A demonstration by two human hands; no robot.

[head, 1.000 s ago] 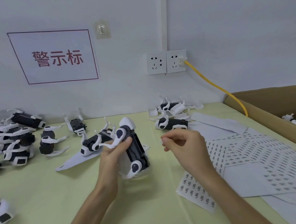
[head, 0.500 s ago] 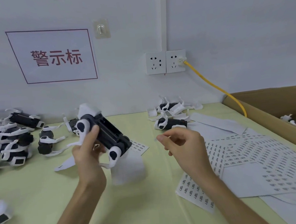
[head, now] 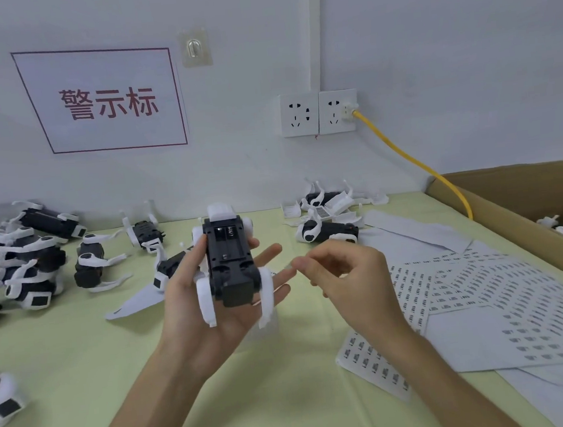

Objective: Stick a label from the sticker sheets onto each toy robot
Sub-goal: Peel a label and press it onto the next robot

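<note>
Here left hand [head: 193, 311] grips toy robot [head: 230, 263], right hand [head: 351, 275] pinching label [head: 288, 266] just beside.

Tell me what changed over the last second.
The left hand swung the toy robot left, then back to centre, turning its black underside toward the camera. The right hand still pinches a small label beside it; sticker sheets and other toys stayed put.

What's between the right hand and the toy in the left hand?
Nothing blocks it. The toy lies underside-up in the left hand; the right hand, seemingly pinching a label, is close beside. Only the left fingers jut into the gap, below the toy's upturned face.
</note>
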